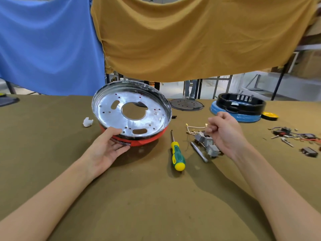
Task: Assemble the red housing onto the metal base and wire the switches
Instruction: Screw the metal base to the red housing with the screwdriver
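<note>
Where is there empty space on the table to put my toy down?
Bare cloth lies near you, between the two forearms, below the screwdriver. Also left of the white scrap. It is crowded around the grey switches and the loose parts at right.

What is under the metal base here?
The red housing shows below the metal base, with the left hand gripping their near edge. Table cloth shows through the base's centre hole; the housing's interior is hidden.

Olive cloth-covered table (147, 197), screwdriver (177, 153), grey switches (207, 143), white scrap (87, 122)
</note>
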### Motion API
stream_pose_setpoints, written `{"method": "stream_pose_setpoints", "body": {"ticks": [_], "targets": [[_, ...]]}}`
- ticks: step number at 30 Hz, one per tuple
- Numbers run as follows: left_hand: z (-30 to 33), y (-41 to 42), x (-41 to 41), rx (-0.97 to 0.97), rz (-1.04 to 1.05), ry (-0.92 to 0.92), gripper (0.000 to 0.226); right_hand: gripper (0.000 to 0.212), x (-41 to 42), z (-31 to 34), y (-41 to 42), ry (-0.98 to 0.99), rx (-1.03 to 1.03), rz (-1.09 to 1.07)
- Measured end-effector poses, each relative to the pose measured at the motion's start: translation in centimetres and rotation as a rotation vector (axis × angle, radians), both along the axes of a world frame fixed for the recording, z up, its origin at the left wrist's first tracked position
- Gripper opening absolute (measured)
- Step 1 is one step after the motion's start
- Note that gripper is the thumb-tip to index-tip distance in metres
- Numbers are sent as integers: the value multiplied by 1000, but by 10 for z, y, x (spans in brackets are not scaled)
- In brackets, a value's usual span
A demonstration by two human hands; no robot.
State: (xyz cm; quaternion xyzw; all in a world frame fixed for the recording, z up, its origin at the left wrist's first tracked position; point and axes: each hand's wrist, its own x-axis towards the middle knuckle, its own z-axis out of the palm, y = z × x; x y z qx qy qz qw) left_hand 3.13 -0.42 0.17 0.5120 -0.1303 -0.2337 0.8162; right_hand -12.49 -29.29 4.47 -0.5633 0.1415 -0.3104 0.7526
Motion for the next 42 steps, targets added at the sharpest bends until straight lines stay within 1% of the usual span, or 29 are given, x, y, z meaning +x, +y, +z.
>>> {"method": "stream_pose_setpoints", "body": {"ticks": [3, 5, 6, 7, 8, 10, 11, 12, 13, 14, 15, 17, 18, 20, 22, 25, 27, 28, 30, 32, 35, 39, 42], "targets": [[-1, 0, 0, -1, -12, -19, 29, 6, -1, 0, 7, 43, -21, 42], [0, 0, 0, -9, -8, -27, 19, 8, -2, -1, 22, 123, -133, 67], [1, -1, -1, -21, 0, -30, 17, 12, -2, -2, 32, 199, -259, 80], [2, -1, -2, -34, 8, -38, 17, 19, -2, -4, 43, 299, -442, 99], [2, -2, -3, -43, 18, -47, 18, 33, -2, -9, 54, 419, -667, 131], [5, -3, -4, -74, 50, -39, 24, 67, 1, -21, 75, 681, -1143, 171], [6, -4, -4, -95, 74, -17, 29, 76, 2, -25, 81, 773, -1296, 146], [6, -4, -4, -118, 99, 3, 37, 76, 5, -27, 85, 805, -1344, 111], [6, -3, -3, -147, 116, 16, 46, 67, 6, -27, 85, 805, -1323, 77], [7, -2, -3, -176, 128, 19, 51, 55, 7, -25, 83, 786, -1255, 51], [9, -1, -3, -202, 141, 13, 52, 43, 7, -22, 82, 748, -1157, 9], [10, 1, 0, -228, 163, -18, 43, 27, 8, -20, 78, 604, -949, -151], [11, 2, 0, -239, 170, -34, 40, 22, 8, -19, 77, 510, -885, -253], [10, 4, 3, -262, 180, -61, 38, 16, 5, -16, 77, 314, -826, -409], [10, 6, 5, -275, 177, -77, 45, 17, 2, -12, 78, 130, -716, -412], [10, 7, 6, -270, 169, -101, 52, 16, -3, -8, 87, -56, -578, -205], [10, 8, 6, -282, 146, -89, 55, 10, -4, -8, 94, -96, -593, -102], [10, 8, 6, -285, 134, -83, 61, 7, -4, -9, 96, -95, -618, -89], [11, 7, 5, -285, 116, -85, 75, 5, -3, -11, 96, -69, -666, -106], [11, 7, 4, -270, 111, -104, 82, 5, -3, -12, 94, -47, -674, -120], [11, 6, 4, -252, 112, -112, 82, 5, -3, -12, 93, -33, -673, -112], [9, 7, 6, -257, 110, -91, 76, 3, -5, -12, 93, -32, -680, -77], [9, 7, 7, -253, 120, -94, 78, 3, -5, -11, 95, -25, -690, -75]]}}
